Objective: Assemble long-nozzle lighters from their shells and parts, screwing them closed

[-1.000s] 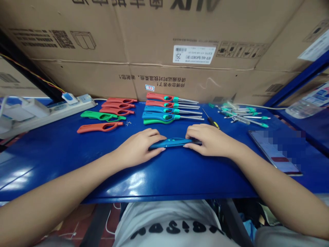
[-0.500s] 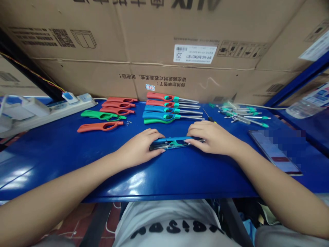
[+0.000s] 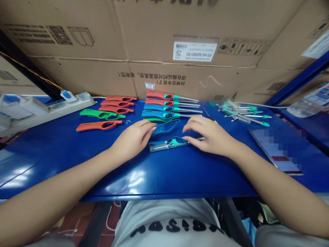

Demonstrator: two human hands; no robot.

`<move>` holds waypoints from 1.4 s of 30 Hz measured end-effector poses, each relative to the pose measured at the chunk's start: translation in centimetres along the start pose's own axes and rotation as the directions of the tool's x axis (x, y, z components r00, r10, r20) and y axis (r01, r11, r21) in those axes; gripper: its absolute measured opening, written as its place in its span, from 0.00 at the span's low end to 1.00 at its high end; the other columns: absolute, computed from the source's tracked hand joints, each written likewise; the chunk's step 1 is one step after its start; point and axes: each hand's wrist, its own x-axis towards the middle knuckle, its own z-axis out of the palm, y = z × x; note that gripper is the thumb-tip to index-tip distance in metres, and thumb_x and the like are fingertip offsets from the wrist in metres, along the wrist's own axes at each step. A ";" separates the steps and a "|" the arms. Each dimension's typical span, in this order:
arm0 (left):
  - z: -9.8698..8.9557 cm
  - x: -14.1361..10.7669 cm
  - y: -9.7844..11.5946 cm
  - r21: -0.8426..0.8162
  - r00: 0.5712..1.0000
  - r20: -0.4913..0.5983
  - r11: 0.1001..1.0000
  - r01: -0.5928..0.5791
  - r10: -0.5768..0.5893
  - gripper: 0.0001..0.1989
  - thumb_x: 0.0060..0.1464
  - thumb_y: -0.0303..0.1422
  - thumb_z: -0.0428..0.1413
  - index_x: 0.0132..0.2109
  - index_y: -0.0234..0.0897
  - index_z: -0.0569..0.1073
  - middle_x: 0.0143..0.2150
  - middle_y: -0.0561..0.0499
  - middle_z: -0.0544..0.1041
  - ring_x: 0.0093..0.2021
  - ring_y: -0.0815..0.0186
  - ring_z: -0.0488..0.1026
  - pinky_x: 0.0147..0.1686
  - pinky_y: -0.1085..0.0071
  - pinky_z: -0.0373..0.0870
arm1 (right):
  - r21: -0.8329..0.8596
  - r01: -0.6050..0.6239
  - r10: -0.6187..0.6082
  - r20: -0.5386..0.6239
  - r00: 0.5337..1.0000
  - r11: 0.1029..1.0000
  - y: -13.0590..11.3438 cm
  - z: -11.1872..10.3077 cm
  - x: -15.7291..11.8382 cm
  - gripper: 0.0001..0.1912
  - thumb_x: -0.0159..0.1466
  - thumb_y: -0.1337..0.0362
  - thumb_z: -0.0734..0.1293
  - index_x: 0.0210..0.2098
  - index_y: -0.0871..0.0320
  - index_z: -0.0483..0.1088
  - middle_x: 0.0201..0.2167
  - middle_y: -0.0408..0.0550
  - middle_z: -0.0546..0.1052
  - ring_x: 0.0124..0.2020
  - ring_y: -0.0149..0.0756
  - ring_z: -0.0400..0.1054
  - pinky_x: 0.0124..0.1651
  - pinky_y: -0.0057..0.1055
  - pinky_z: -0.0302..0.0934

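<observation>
A blue half shell of a gas lighter (image 3: 168, 127) is pinched at its left end between the thumb and fingers of my left hand (image 3: 137, 135). In front of it lies the other half of the blue lighter (image 3: 161, 145), its inside facing up, with a clear tube, a green trigger and a metal rod in it. My right hand (image 3: 207, 133) is at the rod end, thumb by the rod, the other fingers curved and apart from the thumb. Whether that thumb presses on the rod is hard to see.
Behind my hands lie several assembled lighters (image 3: 159, 104). Red and green handle shells (image 3: 101, 125) are to the left, near a power strip (image 3: 56, 111). On the right are lighter inner parts (image 3: 244, 113), a screwdriver (image 3: 209, 116) and a phone (image 3: 272, 151). A cardboard box (image 3: 102, 68) stands behind.
The two blue halves have come apart: my left hand has lifted the upper shell away and back. My right hand's fingers have opened off the lighter.
</observation>
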 end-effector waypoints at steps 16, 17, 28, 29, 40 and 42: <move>0.0 -0.5 0.9 0.060 0.966 0.059 0.966 -0.253 0.250 0.15 0.68 0.30 0.49 0.56 0.37 0.76 0.54 0.43 0.77 0.54 0.56 0.72 0.54 0.56 0.70 | 0.196 -0.014 -0.026 0.198 0.980 0.980 -0.2 2.5 0.0 0.01 0.67 0.68 0.67 0.39 0.58 0.73 0.34 0.47 0.76 0.36 0.36 0.69 0.41 0.31 0.61; 0.2 -0.6 1.2 0.031 0.959 0.105 0.963 -0.267 0.262 0.15 0.68 0.30 0.49 0.56 0.38 0.76 0.55 0.44 0.76 0.55 0.56 0.72 0.55 0.56 0.69 | 0.199 -0.027 -0.014 0.199 0.980 0.980 -0.3 2.4 -0.1 0.01 0.67 0.68 0.67 0.39 0.58 0.73 0.34 0.47 0.76 0.36 0.36 0.69 0.40 0.31 0.61; 1.1 -1.1 1.6 -0.025 0.924 0.222 0.949 -0.314 0.311 0.18 0.70 0.31 0.47 0.62 0.44 0.72 0.62 0.43 0.72 0.60 0.54 0.70 0.57 0.53 0.69 | 0.174 -0.091 0.046 0.243 0.969 0.980 -0.6 2.2 -0.2 0.03 0.66 0.71 0.67 0.39 0.58 0.73 0.34 0.46 0.77 0.36 0.34 0.69 0.41 0.31 0.61; 1.2 -1.1 1.6 -0.025 0.923 0.219 0.948 -0.317 0.315 0.18 0.70 0.31 0.47 0.62 0.44 0.72 0.61 0.43 0.72 0.59 0.54 0.70 0.56 0.53 0.69 | 0.169 -0.094 0.051 0.243 0.969 0.981 -0.6 2.1 -0.2 0.03 0.66 0.71 0.67 0.39 0.59 0.73 0.34 0.46 0.77 0.36 0.35 0.69 0.41 0.31 0.61; 1.3 -1.2 1.6 -0.039 0.921 0.226 0.948 -0.317 0.317 0.20 0.70 0.30 0.46 0.64 0.43 0.71 0.61 0.42 0.71 0.59 0.54 0.70 0.57 0.53 0.70 | 0.173 0.015 -0.069 0.311 0.948 0.985 -0.3 0.2 -0.4 0.07 0.67 0.68 0.66 0.42 0.58 0.78 0.40 0.50 0.81 0.43 0.40 0.73 0.48 0.36 0.65; 1.3 -1.2 1.6 -0.042 0.922 0.229 0.949 -0.312 0.313 0.20 0.70 0.30 0.46 0.64 0.43 0.71 0.61 0.42 0.72 0.59 0.54 0.70 0.57 0.53 0.70 | 0.142 0.043 -0.086 0.315 0.945 0.989 -0.4 0.2 -0.5 0.09 0.68 0.67 0.66 0.43 0.58 0.78 0.41 0.51 0.81 0.44 0.41 0.73 0.49 0.38 0.66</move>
